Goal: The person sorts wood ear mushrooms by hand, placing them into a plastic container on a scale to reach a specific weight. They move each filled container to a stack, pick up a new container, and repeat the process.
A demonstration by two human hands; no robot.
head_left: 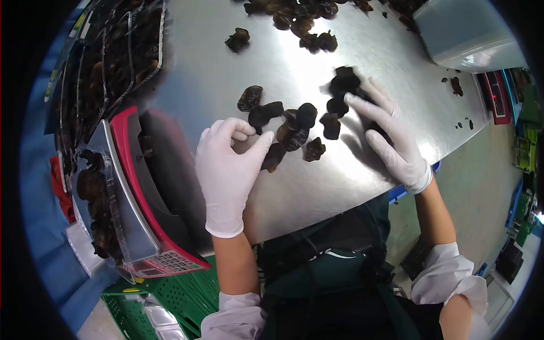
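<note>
White gloves cover both hands above a metal table (317, 192). My left hand (233, 153) has its fingers curled, with thumb and fingertips apart at the edge of a cluster of dark, wrinkled pieces (293, 135). Nothing shows held between those fingertips. My right hand (391, 127) is spread, its fingertips beside and partly over several black pieces (344, 82) right of the cluster. A single small dark piece (314, 149) lies between the hands.
A red scale (133, 147) stands at the left, bearing a clear tray of dark pieces (96, 198). Behind it are more filled trays (113, 56). A dark pile (300, 17) lies at the far side; a translucent container (467, 34) stands back right. Green crate (181, 300) below.
</note>
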